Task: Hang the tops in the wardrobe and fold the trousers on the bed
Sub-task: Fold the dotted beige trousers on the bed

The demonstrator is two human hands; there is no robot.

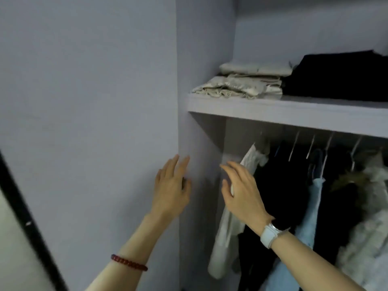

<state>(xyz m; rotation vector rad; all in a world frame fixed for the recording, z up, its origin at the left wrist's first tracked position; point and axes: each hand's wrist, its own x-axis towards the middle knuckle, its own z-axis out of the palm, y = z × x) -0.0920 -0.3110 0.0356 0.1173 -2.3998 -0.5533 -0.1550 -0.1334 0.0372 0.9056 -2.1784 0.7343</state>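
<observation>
Both the left hand (171,185) and right hand (241,193) are wide and hold nothing beside the soft, light cream hanging top (227,225), best held by its hanger.

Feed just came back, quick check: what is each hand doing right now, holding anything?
Left hand: open, fingers straight at the wardrobe side panel, holding nothing.
Right hand: open, empty.
</observation>
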